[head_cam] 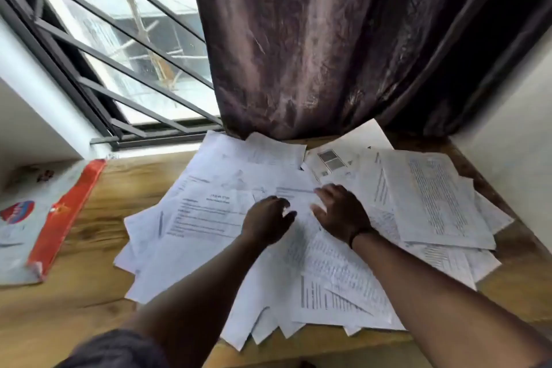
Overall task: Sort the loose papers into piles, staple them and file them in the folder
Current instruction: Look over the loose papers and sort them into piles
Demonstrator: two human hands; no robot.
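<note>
Progress: barely begun, by my reading. The loose papers (298, 248) lie in one overlapping, fanned-out spread across the wooden table (89, 263), with no separate piles visible.

Done so far: nothing I can point to. No sorted stack, no stapled set, and I see no stapler anywhere.

Left to do: all of it, as I judge it: sorting, stapling and filing.

Folder: the flat thing with the red-orange spine at the table's left edge, the folder (64, 218), is my best guess for where the papers go. It lies closed and well apart from the spread.

Left hand (265, 223): over the middle of the spread, fingers bent down onto a sheet. Whether it pinches the paper or merely presses it, I cannot tell; the fingertips are blurred.

Right hand (340, 215): just beside the left, fingers spread and fairly straight, resting flat on the papers, holding nothing as far as I can see. A dark band sits at its wrist.

Papers relative to the hands: directly under both, touching them, and reaching out on all sides, with a printed sheet (433, 197) lying on top to the right.

Backdrop: a dark curtain (328, 54) hangs over the far sheets, a barred window (119, 48) to its left.
</note>
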